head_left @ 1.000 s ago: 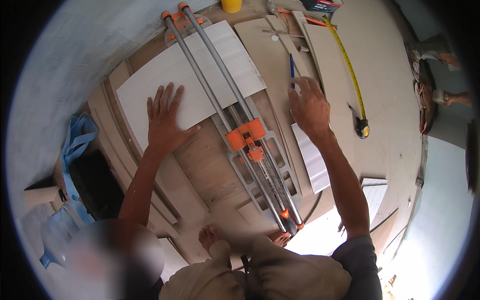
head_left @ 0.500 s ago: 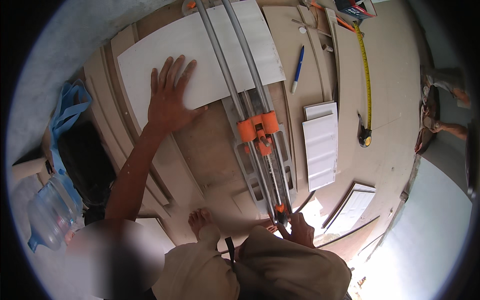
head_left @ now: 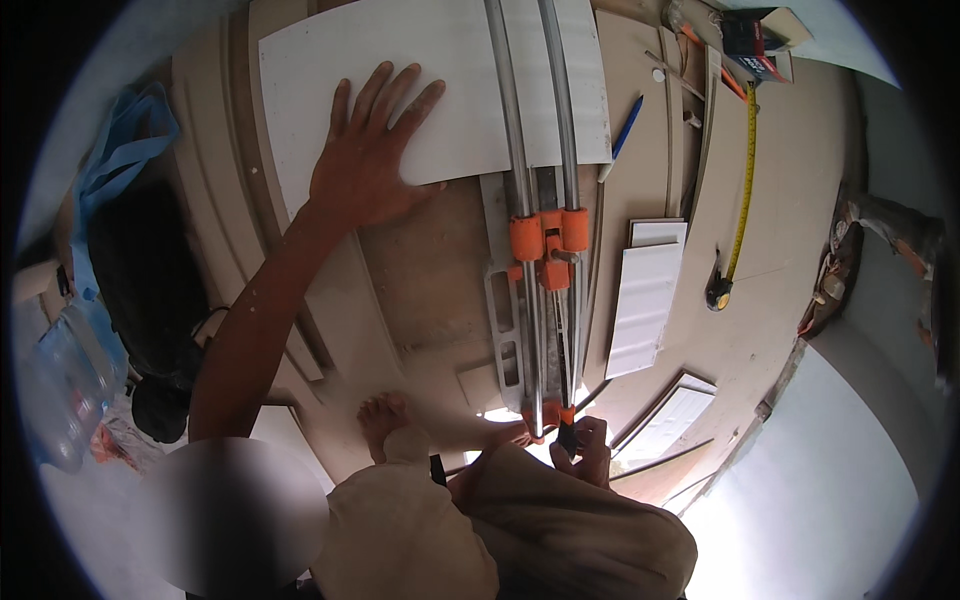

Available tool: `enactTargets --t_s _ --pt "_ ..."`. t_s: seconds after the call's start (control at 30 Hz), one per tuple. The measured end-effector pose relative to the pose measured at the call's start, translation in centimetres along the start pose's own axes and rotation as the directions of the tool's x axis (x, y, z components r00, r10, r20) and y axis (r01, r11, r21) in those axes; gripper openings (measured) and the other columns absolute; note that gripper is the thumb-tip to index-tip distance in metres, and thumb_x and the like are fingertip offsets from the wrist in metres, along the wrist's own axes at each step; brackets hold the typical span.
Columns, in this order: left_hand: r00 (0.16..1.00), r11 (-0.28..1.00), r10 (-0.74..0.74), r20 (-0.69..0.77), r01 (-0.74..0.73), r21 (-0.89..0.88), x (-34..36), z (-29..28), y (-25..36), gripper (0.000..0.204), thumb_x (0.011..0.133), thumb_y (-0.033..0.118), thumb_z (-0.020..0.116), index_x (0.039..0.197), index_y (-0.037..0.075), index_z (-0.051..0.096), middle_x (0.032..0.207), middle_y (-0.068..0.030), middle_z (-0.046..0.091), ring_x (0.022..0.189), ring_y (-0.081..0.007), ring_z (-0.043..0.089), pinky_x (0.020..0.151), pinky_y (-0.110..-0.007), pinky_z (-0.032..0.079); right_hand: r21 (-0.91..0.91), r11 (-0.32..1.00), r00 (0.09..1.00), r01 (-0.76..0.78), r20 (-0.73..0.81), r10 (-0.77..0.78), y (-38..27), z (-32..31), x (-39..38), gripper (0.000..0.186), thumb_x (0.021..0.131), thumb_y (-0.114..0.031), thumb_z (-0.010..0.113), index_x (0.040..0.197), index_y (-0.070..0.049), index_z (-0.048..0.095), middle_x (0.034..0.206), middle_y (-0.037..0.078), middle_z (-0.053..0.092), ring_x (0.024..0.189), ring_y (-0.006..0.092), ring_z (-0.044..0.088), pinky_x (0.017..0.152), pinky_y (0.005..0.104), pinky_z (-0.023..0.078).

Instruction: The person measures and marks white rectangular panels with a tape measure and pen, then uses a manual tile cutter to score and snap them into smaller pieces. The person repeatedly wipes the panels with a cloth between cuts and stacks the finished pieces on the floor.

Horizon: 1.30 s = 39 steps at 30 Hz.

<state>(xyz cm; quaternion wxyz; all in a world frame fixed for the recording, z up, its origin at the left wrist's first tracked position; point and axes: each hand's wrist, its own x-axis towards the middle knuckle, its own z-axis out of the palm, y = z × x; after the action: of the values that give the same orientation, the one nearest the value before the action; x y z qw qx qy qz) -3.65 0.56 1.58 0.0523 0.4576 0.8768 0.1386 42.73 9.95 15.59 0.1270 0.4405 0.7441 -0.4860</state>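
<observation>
My left hand [head_left: 368, 170] lies flat on a white tile [head_left: 455, 115], its fingers spread over the near part of the sheet. The tile sits under the two steel rails of a manual tile cutter [head_left: 512, 110]. An orange carriage [head_left: 548, 240] rides on those rails, just nearer to me than the tile's edge. Down by my knee, my right hand [head_left: 592, 455] is closed round the black end of the cutter's handle [head_left: 567, 437]. Some of its fingers are hidden behind the grip.
Right of the cutter are white tile strips [head_left: 645, 300], more cut pieces [head_left: 665, 425], a blue pen [head_left: 626, 132] and a yellow tape measure [head_left: 719, 292], its blade pulled out. A dark box [head_left: 752, 38] stands far right. On the left are a black bag [head_left: 150, 280] and clear plastic bottle [head_left: 75, 375].
The view has shifted, so the cutter and tile appear farther right. The handle end now shows more apart from the rails. My left hand stays on the tile; the carriage keeps its place along the rails.
</observation>
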Motion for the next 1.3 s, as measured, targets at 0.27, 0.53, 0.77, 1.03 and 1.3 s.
enactTargets --t_s 0.27,0.53,0.77,1.03,1.3 --pt "1.0 0.999 -0.019 -0.018 0.018 -0.047 -0.6 0.3 -0.3 0.114 0.068 0.049 0.09 0.163 0.03 0.029 0.169 -0.0008 0.027 0.158 -0.0245 0.019 0.131 -0.056 0.012 -0.203 0.962 0.829 -0.184 0.494 0.263 -5.4 -5.9 2.3 0.035 0.102 -0.024 0.059 0.124 -0.001 0.044 0.08 0.012 0.063 0.067 0.0218 0.064 0.063 0.0384 0.049" --pt "0.999 0.999 -0.026 -0.035 0.024 -0.036 -0.8 1.0 -0.5 0.114 0.068 0.048 0.091 0.163 0.031 0.029 0.168 0.0002 0.029 0.157 -0.0246 0.022 0.132 -0.055 0.013 -0.145 0.93 0.804 -0.337 0.47 0.365 -8.7 -5.1 3.2 0.024 0.106 -0.017 0.053 0.122 -0.001 0.045 0.078 0.013 0.063 0.066 0.0272 0.067 0.059 0.0403 0.049" --pt "0.998 0.998 -0.017 -0.061 0.013 -0.068 -0.5 0.6 -0.2 0.112 0.068 0.047 0.091 0.161 0.03 0.032 0.167 0.001 0.03 0.157 -0.0237 0.023 0.131 -0.056 0.013 -0.255 0.96 0.983 -0.116 0.107 0.147 -7.6 -1.8 2.5 0.025 0.11 -0.026 0.045 0.114 -0.002 0.052 0.061 0.002 0.052 0.052 0.0096 0.051 0.051 0.0306 0.041" --pt "0.996 0.996 0.05 0.079 -0.044 -0.08 -0.8 -1.5 -0.6 0.116 0.07 0.054 0.086 0.162 0.014 0.029 0.167 -0.0167 0.028 0.158 -0.0374 0.017 0.128 -0.063 0.009 -0.188 0.979 0.997 -0.073 0.011 0.077 -11.4 0.2 5.6 0.03 0.11 -0.028 0.044 0.105 -0.001 0.055 0.062 0.006 0.053 0.053 0.0128 0.051 0.051 0.0319 0.04" --pt "0.994 0.99 0.037 0.102 -0.023 -0.136 -0.3 -1.7 -0.8 0.121 0.065 0.048 0.091 0.163 0.015 0.028 0.168 -0.0146 0.027 0.158 -0.0355 0.017 0.129 -0.062 0.009 -0.217 0.961 0.985 -0.172 -0.048 0.165 -9.6 1.6 7.8 0.038 0.111 -0.036 0.044 0.099 -0.002 0.053 0.064 0.005 0.053 0.056 0.0106 0.05 0.052 0.0314 0.041"
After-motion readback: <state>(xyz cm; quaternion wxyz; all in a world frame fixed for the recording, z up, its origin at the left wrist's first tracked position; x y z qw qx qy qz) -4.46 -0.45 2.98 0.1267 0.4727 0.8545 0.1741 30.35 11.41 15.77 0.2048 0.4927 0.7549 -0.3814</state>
